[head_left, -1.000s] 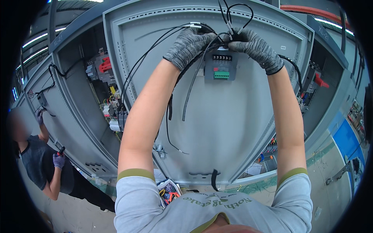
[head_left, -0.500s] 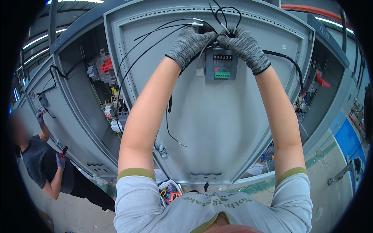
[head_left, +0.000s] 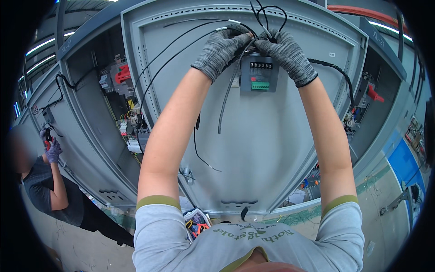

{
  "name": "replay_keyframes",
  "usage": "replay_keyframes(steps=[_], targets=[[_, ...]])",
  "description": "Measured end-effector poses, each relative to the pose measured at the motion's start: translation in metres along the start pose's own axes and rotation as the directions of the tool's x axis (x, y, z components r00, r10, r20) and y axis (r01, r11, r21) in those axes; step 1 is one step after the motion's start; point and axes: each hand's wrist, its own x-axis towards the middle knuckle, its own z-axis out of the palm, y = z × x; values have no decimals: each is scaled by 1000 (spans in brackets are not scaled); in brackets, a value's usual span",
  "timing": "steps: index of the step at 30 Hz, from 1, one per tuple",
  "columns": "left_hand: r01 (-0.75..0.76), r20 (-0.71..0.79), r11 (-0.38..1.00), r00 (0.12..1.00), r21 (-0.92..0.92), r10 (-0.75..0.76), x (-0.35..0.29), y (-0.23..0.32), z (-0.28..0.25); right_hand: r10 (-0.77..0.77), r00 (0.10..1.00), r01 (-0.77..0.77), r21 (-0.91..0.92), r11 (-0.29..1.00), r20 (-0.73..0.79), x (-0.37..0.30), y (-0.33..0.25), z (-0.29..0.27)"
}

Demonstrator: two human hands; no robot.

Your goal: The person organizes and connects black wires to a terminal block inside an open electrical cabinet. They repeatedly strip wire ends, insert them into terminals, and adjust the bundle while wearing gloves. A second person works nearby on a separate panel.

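Both hands wear grey knitted gloves and meet high on a grey cabinet door (head_left: 253, 158). My left hand (head_left: 222, 49) is closed on a bunch of black wires (head_left: 181, 45), whose loose lengths arc down to the left and carry white sleeves. Close beside it, my right hand (head_left: 285, 52) pinches the same bunch, with black wire loops (head_left: 272, 16) standing above the fingers. A thin dark strip (head_left: 225, 104) dangles between the hands. Just below them sits a grey module (head_left: 258, 75) with black and green terminals. The fingertips are partly hidden among the wires.
A sleeved black cable (head_left: 337, 71) runs right along the door. Open cabinets with red handles (head_left: 123, 74) flank it. At far left a co-worker (head_left: 54, 186) stands at another door with a red-handled tool. A bag of tools (head_left: 197, 224) lies below.
The dark strip now hangs lower and straighter between my hands. My hands have barely shifted, while the wire loops moved slightly right. The co-worker's lower hand has risen with the tool.
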Motion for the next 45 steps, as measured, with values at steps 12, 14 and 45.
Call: replay_keyframes(steps=[12,14,45], targets=[[-104,-28,979,993,174,111,2,9,8,-25,994,10,137,991,109,0,-2,-7],[-95,17,978,995,185,94,0,11,9,-37,992,20,141,990,118,-9,-14,-7],[-161,-25,906,982,391,185,-18,14,18,23,984,-58,198,979,174,6,-6,-11]])
